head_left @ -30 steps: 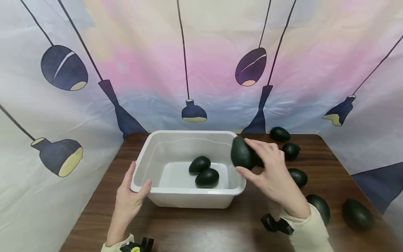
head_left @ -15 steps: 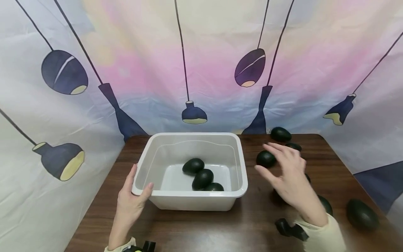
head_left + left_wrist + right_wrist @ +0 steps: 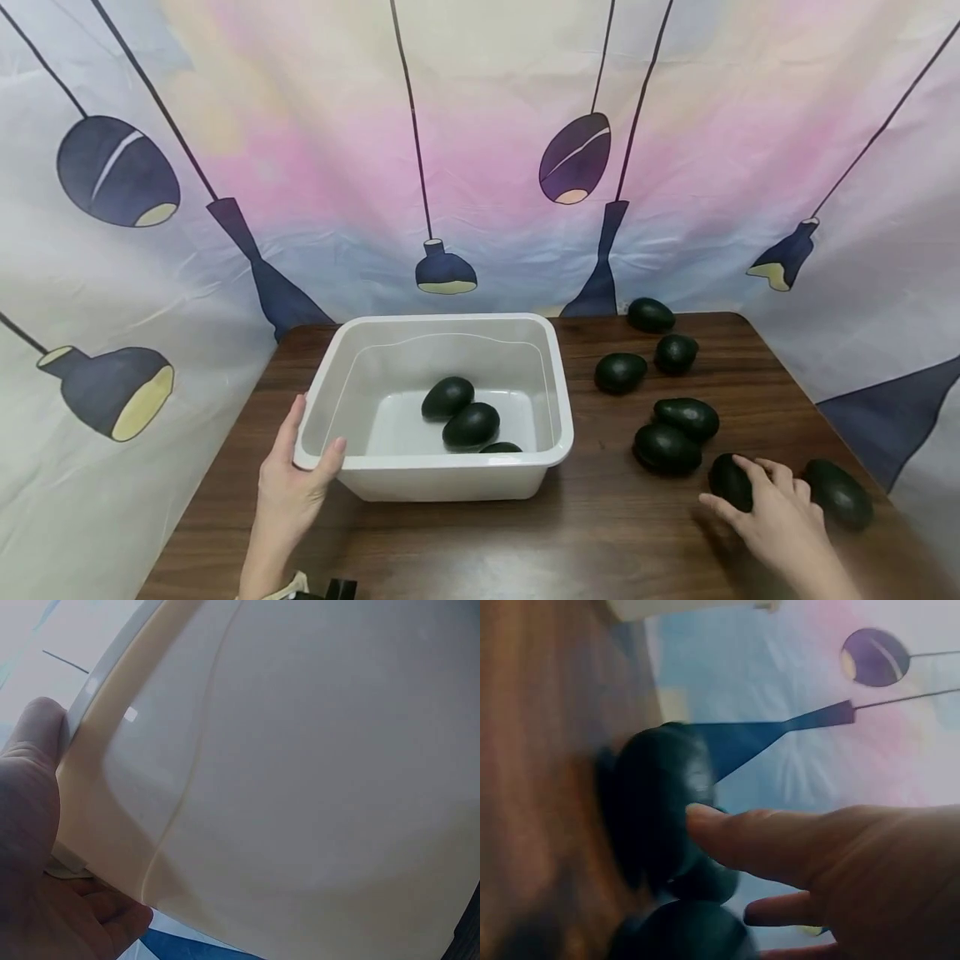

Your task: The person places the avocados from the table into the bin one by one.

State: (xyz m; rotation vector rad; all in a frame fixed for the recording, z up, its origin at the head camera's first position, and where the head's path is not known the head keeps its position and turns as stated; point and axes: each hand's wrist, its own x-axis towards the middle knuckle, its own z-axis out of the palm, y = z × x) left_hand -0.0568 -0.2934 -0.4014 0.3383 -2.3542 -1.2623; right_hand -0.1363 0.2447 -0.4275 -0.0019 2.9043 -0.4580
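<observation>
Three dark green oval avocados (image 3: 471, 424) lie in the white plastic tub (image 3: 315, 417), whose near-left rim the left hand (image 3: 294, 490) grips. On the near-right table, the right hand (image 3: 780, 521) spreads loosely over another dark green avocado (image 3: 729, 481), fingertips (image 3: 705, 819) touching it, not yet closed around it.

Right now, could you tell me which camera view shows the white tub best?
The head view: it shows the whole white tub on the table, three avocados inside, and the left hand gripping its near left corner. The left wrist view shows only a close stretch of its wall and rim. The right wrist view catches a pale sliver at the top edge.
</observation>
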